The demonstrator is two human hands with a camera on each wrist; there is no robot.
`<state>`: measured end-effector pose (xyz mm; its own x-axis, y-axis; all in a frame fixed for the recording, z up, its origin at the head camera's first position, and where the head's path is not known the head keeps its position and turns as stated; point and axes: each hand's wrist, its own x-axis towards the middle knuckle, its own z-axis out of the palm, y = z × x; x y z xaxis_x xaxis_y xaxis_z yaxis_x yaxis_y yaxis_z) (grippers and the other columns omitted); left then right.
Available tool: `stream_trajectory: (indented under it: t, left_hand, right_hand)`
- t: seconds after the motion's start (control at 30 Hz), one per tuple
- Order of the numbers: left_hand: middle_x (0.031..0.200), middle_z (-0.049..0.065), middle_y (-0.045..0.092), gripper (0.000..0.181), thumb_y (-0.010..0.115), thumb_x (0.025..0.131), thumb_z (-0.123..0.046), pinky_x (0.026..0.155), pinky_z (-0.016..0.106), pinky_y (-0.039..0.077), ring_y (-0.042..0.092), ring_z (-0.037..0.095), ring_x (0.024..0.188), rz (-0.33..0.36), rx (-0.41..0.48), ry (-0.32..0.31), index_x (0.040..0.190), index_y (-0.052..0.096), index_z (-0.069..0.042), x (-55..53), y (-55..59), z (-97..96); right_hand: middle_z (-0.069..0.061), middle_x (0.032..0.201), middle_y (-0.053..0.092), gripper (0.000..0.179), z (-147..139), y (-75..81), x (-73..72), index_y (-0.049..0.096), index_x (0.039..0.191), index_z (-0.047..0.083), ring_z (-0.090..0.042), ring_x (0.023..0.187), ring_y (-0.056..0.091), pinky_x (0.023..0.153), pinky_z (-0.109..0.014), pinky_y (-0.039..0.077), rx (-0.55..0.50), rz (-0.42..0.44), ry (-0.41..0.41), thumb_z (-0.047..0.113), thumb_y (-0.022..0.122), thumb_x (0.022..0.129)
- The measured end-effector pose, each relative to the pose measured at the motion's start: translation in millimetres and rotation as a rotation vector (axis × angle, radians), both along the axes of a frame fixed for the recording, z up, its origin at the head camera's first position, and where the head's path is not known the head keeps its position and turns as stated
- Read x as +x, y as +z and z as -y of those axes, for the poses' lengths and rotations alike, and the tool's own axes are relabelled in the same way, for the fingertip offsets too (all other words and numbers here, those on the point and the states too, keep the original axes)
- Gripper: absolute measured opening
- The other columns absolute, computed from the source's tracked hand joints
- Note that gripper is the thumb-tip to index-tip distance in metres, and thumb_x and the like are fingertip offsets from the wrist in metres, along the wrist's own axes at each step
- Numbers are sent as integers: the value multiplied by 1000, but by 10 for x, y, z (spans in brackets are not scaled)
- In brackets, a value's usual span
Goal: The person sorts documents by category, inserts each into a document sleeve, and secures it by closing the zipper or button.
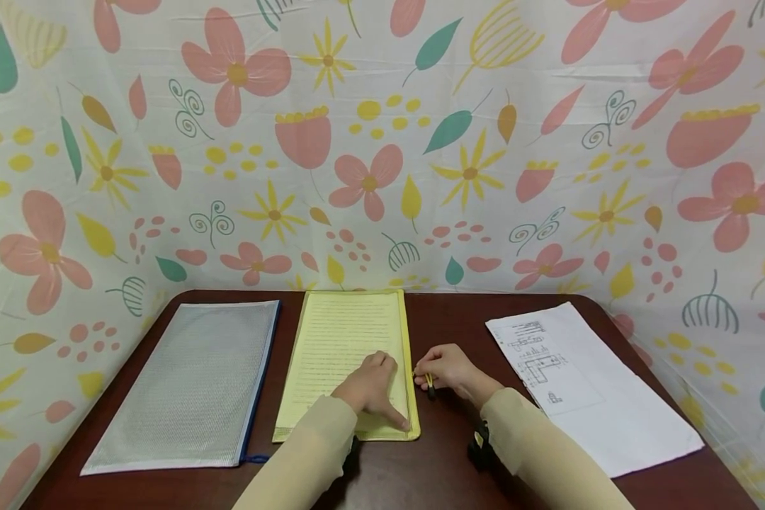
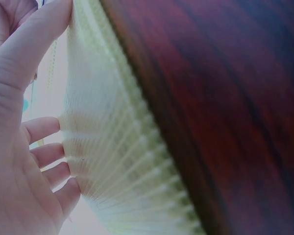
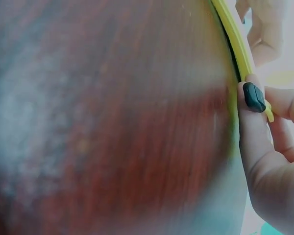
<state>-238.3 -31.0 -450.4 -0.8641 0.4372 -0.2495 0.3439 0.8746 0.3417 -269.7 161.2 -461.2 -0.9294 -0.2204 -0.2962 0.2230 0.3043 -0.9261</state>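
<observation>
A yellow mesh zip pouch [image 1: 331, 333] lies at the middle of the table, a lined sheet showing through it. My left hand [image 1: 371, 388] rests on its lower right part, fingers spread and thumb at the right edge; in the left wrist view its straight fingers touch the mesh [image 2: 108, 127]. Along that edge runs a yellow zipper [image 3: 237, 41]. At its side my right hand [image 1: 449, 368] pinches the zipper pull [image 1: 430, 387], a yellow cord with a black end. In the right wrist view the black end [image 3: 254, 97] lies against the thumb.
On the left lies a white mesh pouch [image 1: 185, 382] with a blue zipper edge and a blue cord pull. White sheets [image 1: 618, 418] printed with drawings lie on the right. The dark wooden table [image 1: 414, 482] backs onto a flowered curtain [image 1: 382, 142].
</observation>
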Motion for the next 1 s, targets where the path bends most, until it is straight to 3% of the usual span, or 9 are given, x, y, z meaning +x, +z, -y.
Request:
stream_trajectory:
  t: [1.0]
  left_hand:
    - [144, 6, 31, 113, 79, 52, -67, 102, 33, 41, 31, 21, 134, -2, 1, -15, 140, 35, -11, -40, -38, 8]
  right_hand:
    - [-16, 83, 69, 13, 95, 6, -284, 63, 91, -9, -16, 65, 67, 63, -34, 57, -23, 4, -130, 4, 62, 87]
